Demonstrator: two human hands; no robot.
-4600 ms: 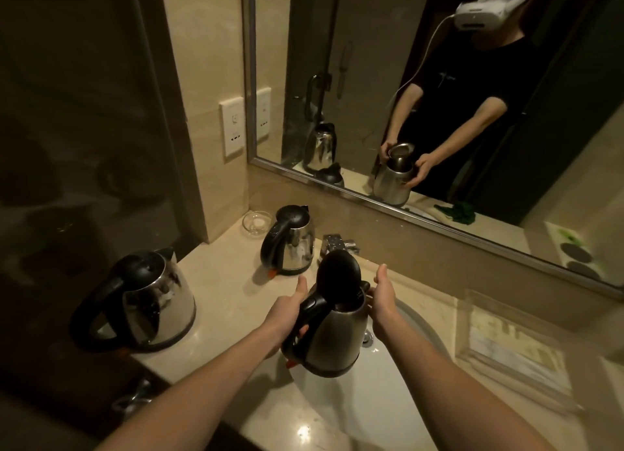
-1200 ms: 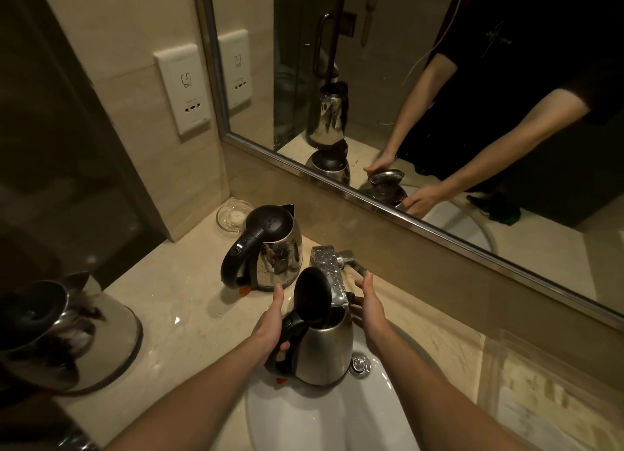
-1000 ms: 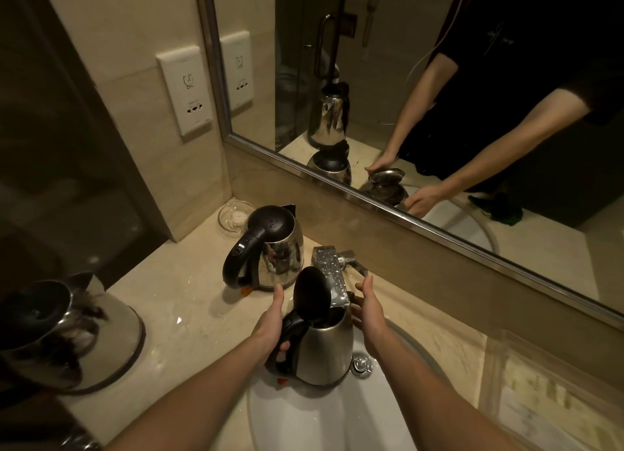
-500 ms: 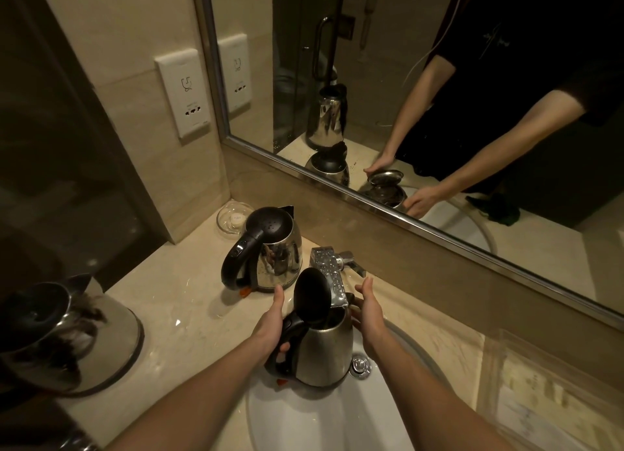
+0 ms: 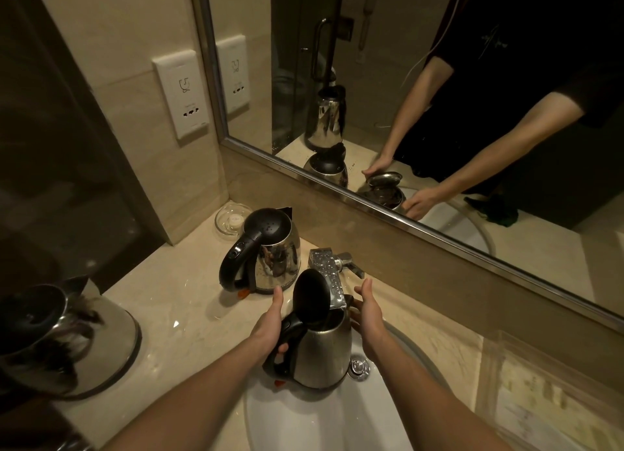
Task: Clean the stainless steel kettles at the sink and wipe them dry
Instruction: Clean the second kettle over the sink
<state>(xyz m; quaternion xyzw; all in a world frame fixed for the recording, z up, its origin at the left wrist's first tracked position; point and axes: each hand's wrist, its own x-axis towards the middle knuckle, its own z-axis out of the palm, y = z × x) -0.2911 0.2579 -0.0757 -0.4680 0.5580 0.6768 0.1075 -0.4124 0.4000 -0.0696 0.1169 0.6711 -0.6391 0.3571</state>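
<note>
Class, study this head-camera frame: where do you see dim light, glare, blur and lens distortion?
Head view: light warm and dim, left wall nearly black; small glare spots on the counter, glints on the tap; near kettle at the left edge smeared and stretched; mirror frame leans from the wide lens; held kettle sharp.

Front silver kettle (image 5: 324, 352): brushed stainless steel body, matt black plastic lid (image 5: 311, 295). Rear silver kettle (image 5: 280, 261): mirror-polished steel. Beige stone table (image 5: 175, 295) and white ceramic sink (image 5: 324, 423): glossy.
</note>
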